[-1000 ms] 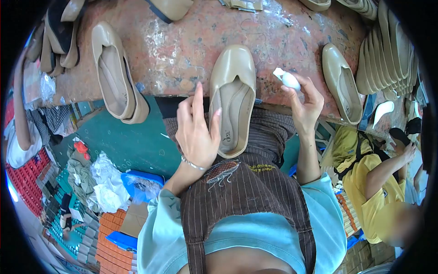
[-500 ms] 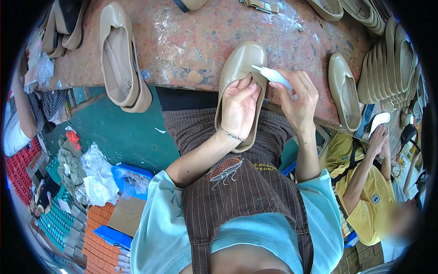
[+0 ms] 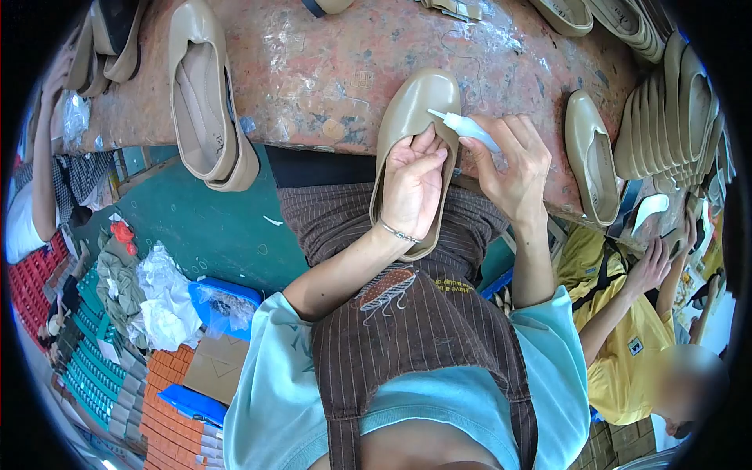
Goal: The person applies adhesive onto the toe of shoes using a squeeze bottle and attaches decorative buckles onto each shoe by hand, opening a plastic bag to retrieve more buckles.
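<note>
A beige slip-on shoe (image 3: 424, 95) rests toe-up against the table's front edge, its heel toward my lap. My left hand (image 3: 411, 182) lies palm up inside its opening, with thumb and fingertips gripping near the throat edge of the upper. In my right hand (image 3: 513, 160) is a small white glue bottle (image 3: 472, 131), pinched between thumb and fingers. The bottle's thin nozzle points left, right at the rim of the shoe's opening, just above my left fingertips.
On the worn red table (image 3: 313, 86) stand a nested pair of beige shoes (image 3: 200, 94) at left and a single shoe (image 3: 593, 157) at right. A row of stacked shoes (image 3: 666, 117) fills the right end. A co-worker in yellow (image 3: 623, 345) sits at right. A blue bin (image 3: 205, 309) stands lower left.
The bottle's nozzle has shifted slightly left along the shoe's rim. My left hand holds the shoe almost unmoved. The co-worker's hands have moved away from a white insole-shaped piece.
</note>
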`<state>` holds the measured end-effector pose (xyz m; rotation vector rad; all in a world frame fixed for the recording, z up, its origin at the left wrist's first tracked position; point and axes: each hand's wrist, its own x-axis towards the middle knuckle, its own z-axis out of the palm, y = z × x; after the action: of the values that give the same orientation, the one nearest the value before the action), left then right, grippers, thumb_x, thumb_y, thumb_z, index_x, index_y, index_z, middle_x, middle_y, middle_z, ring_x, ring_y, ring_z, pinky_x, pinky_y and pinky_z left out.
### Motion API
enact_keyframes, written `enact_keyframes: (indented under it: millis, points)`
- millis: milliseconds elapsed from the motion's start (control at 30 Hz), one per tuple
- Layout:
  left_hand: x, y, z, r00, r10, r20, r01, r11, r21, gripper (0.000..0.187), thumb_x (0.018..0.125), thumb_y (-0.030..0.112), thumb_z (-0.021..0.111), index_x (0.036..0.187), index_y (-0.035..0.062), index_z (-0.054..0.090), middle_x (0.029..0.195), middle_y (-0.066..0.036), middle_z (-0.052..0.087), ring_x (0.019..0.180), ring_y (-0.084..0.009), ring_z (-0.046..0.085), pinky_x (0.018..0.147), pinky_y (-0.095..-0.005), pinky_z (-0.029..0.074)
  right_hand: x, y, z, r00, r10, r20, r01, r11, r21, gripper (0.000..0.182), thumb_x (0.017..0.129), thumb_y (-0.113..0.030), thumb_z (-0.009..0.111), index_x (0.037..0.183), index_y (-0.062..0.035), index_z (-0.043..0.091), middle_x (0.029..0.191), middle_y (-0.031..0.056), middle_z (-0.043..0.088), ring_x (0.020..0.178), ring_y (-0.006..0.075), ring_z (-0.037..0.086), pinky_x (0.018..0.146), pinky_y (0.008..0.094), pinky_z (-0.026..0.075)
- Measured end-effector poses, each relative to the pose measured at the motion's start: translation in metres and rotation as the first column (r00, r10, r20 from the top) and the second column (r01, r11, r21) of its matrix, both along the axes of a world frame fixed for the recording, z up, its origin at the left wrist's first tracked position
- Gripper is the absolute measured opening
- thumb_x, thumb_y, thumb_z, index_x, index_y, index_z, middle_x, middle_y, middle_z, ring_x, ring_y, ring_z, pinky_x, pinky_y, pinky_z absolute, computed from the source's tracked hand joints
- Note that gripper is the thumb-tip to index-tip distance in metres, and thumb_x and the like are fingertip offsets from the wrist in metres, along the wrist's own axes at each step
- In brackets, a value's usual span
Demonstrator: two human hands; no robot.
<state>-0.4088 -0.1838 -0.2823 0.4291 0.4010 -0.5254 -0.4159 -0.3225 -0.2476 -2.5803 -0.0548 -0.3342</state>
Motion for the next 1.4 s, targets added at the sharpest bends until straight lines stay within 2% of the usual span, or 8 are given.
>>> enact_keyframes:
  millis: [1033,1100,1133,1200,1267,1333,1367,1400]
  points:
    - [-0.001,0.001,-0.004,0.999,0.014,-0.031,-0.014,1.0,0.01,0.042,0.082,-0.01,0.049,0.123,-0.0038,0.043,0.124,-0.015,0.052,0.117,-0.0239,0.048,0.106,-0.0355,0.033,-0.004,-0.01,0.01,0.999,0.01,-0.036,-0.012,0.999,-0.046,0.018,0.069,-0.009,0.072,0.085,-0.0053,0.065,0.075,0.0082,0.061,0.066,0.0243,0.057,0.055,0.0323,0.047]
    - [-0.002,0.002,-0.005,0.999,0.02,-0.043,-0.02,1.0,0.005,0.039,0.082,-0.01,0.049,0.12,-0.0034,0.046,0.121,-0.014,0.054,0.115,-0.0234,0.049,0.105,-0.0351,0.034,-0.008,-0.014,0.014,0.984,-0.059,-0.165,0.09,0.978,0.187,0.015,0.08,-0.009,0.068,0.092,-0.0023,0.065,0.082,0.0065,0.064,0.07,0.0155,0.058,0.059,0.0298,0.045]
    - [-0.002,0.002,-0.006,0.998,0.026,-0.056,-0.026,1.0,0.0,0.036,0.082,-0.01,0.049,0.117,-0.003,0.048,0.118,-0.013,0.056,0.114,-0.0229,0.05,0.104,-0.0347,0.036,-0.01,-0.017,0.01,0.985,-0.057,-0.165,0.088,0.978,0.187,0.015,0.08,-0.009,0.068,0.092,-0.0023,0.065,0.082,0.0065,0.064,0.07,0.0155,0.058,0.059,0.0298,0.045]
    - [-0.004,0.003,-0.011,0.997,0.036,-0.063,-0.038,0.999,-0.023,0.033,0.082,-0.01,0.049,0.115,-0.0024,0.05,0.114,-0.012,0.058,0.113,-0.0221,0.051,0.103,-0.0341,0.037,-0.015,-0.024,-0.01,0.948,-0.263,-0.181,0.317,0.715,0.623,0.02,0.088,-0.013,0.062,0.103,0.0009,0.061,0.09,0.005,0.064,0.079,0.0092,0.057,0.063,0.0272,0.048]
    - [-0.004,0.004,-0.012,0.997,0.042,-0.068,-0.045,0.998,-0.048,0.03,0.083,-0.01,0.049,0.112,-0.0017,0.051,0.111,-0.011,0.059,0.111,-0.0213,0.051,0.102,-0.0335,0.038,-0.003,-0.034,-0.027,0.939,-0.339,-0.05,0.285,0.69,0.665,0.025,0.092,-0.012,0.057,0.111,0.003,0.051,0.1,0.0091,0.066,0.088,0.0096,0.058,0.079,0.023,0.046]
    - [-0.003,0.005,-0.012,0.995,0.034,-0.089,-0.04,0.998,-0.056,0.026,0.083,-0.01,0.05,0.107,-0.0017,0.053,0.107,-0.01,0.06,0.109,-0.0202,0.053,0.101,-0.0329,0.039,0.011,-0.047,-0.051,0.924,-0.378,0.058,0.249,0.711,0.658,0.025,0.093,-0.011,0.054,0.111,0.0042,0.045,0.106,0.011,0.065,0.094,0.0109,0.058,0.086,0.0248,0.044]
    - [-0.003,0.005,-0.013,0.996,0.034,-0.085,-0.039,0.997,-0.06,0.026,0.083,-0.01,0.05,0.107,-0.0017,0.053,0.107,-0.01,0.06,0.109,-0.0202,0.053,0.101,-0.0329,0.039,0.016,-0.053,-0.061,0.918,-0.392,0.063,0.293,0.776,0.559,0.026,0.093,-0.011,0.053,0.111,0.0036,0.042,0.111,0.0133,0.064,0.098,0.0165,0.059,0.09,0.0279,0.042]
    - [-0.003,0.005,-0.014,0.993,0.038,-0.11,-0.044,0.998,-0.049,0.024,0.083,-0.01,0.051,0.106,-0.0023,0.053,0.107,-0.01,0.06,0.108,-0.02,0.053,0.101,-0.0331,0.04,0.02,-0.055,-0.056,0.928,-0.371,0.042,0.359,0.918,0.169,0.023,0.094,-0.009,0.05,0.108,0.003,0.036,0.123,0.0144,0.058,0.115,0.024,0.053,0.098,0.0341,0.037]
